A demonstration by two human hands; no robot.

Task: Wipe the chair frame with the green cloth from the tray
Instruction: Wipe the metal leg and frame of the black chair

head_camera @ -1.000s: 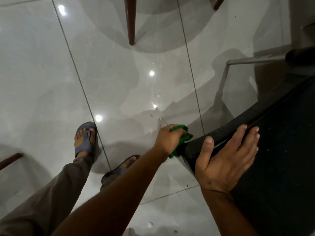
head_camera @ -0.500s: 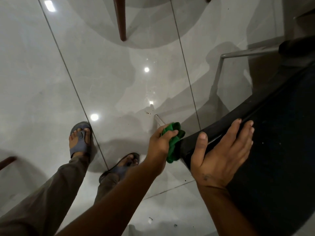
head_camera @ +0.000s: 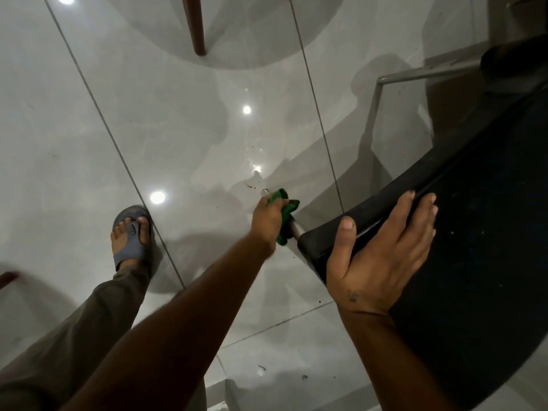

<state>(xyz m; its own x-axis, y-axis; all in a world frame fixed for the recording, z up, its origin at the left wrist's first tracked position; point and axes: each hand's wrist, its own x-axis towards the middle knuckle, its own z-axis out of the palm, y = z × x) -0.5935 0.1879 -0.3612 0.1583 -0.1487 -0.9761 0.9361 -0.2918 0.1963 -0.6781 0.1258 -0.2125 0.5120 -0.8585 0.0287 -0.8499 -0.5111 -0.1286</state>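
hidden: chair leg point(head_camera: 293, 228) mostly under green cloth point(head_camera: 285, 216), we see only a stub | cut off: chair seat point(head_camera: 474, 232) at right edge | hidden: left hand point(head_camera: 267, 219) fingers behind cloth

Floor point(head_camera: 118, 143): glossy grey tile, light spots mirrored, thin dark joints seen.
Cloth point(head_camera: 284, 215): green fabric, soft and crumpled, matt.
Leg point(head_camera: 294, 227): smooth grey metal, dull sheen, at 9 o'clock of the seat.
Seat point(head_camera: 474, 232): black, matt, finely speckled; rim smooth.
Wood leg point(head_camera: 195, 25): brown wood, smooth, at 12 o'clock.
Sandal point(head_camera: 130, 247): grey, matt.
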